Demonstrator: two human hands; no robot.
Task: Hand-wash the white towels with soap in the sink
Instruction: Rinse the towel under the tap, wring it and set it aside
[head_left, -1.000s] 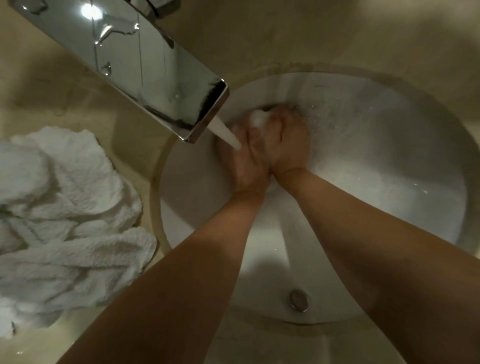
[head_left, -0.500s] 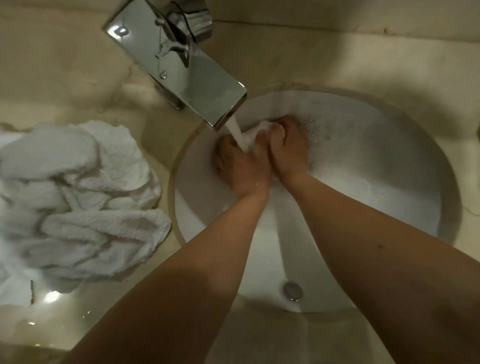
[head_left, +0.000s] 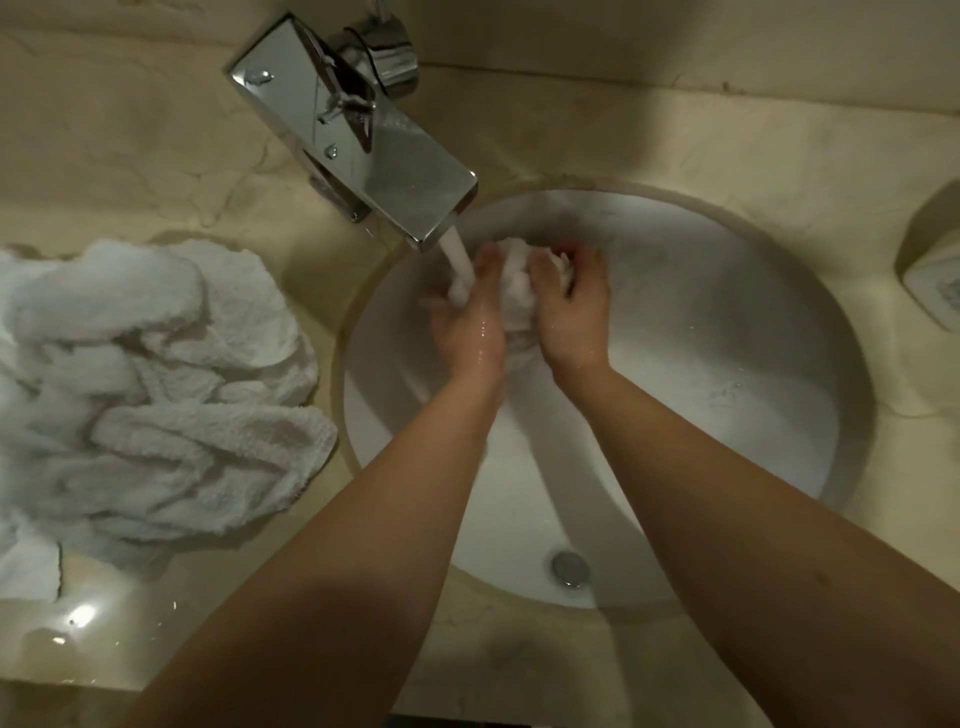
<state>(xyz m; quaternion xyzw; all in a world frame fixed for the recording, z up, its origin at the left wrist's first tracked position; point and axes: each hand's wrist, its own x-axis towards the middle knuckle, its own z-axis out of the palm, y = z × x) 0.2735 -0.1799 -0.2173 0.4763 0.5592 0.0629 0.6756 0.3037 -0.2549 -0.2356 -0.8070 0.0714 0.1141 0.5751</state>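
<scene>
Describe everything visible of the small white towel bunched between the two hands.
The small white terry towel is wadded into a wet-looking lump, held over the round white sink basin. The left hand and right hand grip it from either side. Water from the square chrome faucet strikes its left edge.

The picture is dim and yellowish. A small bright spot of glare shines on the wet beige stone counter (head_left: 78, 618) at the lower left. The shiny square metal tap (head_left: 358, 140) glints at the top. Dark shadows lie along the far wall and inside the round white sink (head_left: 727, 364). The edges bend and look soft. The running water (head_left: 457, 254) is blurred.
</scene>
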